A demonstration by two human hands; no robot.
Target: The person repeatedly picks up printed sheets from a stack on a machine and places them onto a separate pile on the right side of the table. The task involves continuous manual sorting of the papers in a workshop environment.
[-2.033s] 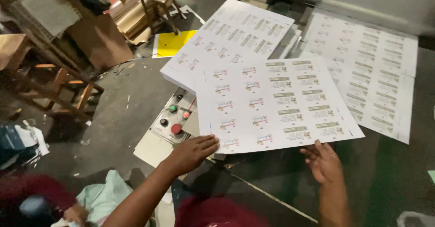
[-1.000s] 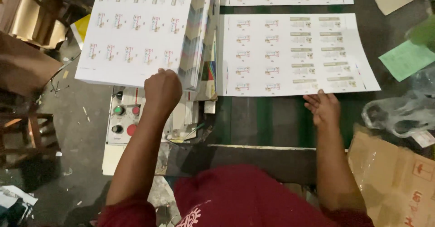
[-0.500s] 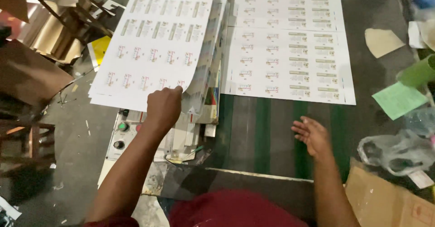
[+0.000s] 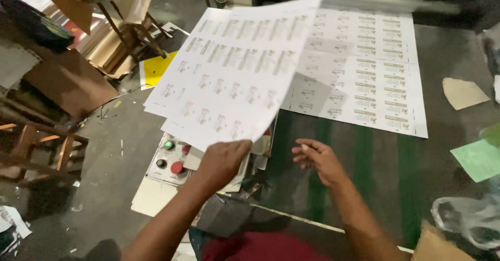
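Observation:
My left hand (image 4: 223,159) grips the near edge of a large white printed sheet (image 4: 234,68) covered in rows of small labels and holds it lifted, tilted up over the stack below. More of the same sheets (image 4: 364,68) lie flat on the dark belt with green stripes (image 4: 359,162). My right hand (image 4: 319,158) hovers above the belt with its fingers loosely apart and nothing in it, just near of the flat sheets. The stack under the lifted sheet is mostly hidden.
A control box with green, black and red buttons (image 4: 169,159) sits under my left arm. Wooden stools and brown paper (image 4: 78,58) stand on the floor at left. Paper scraps (image 4: 463,91), a green sheet (image 4: 479,159) and a plastic bag (image 4: 463,219) lie at right.
My left hand has lifted the top sheet off the stack, raising it toward the belt side. My right hand has come off the belt and moved left.

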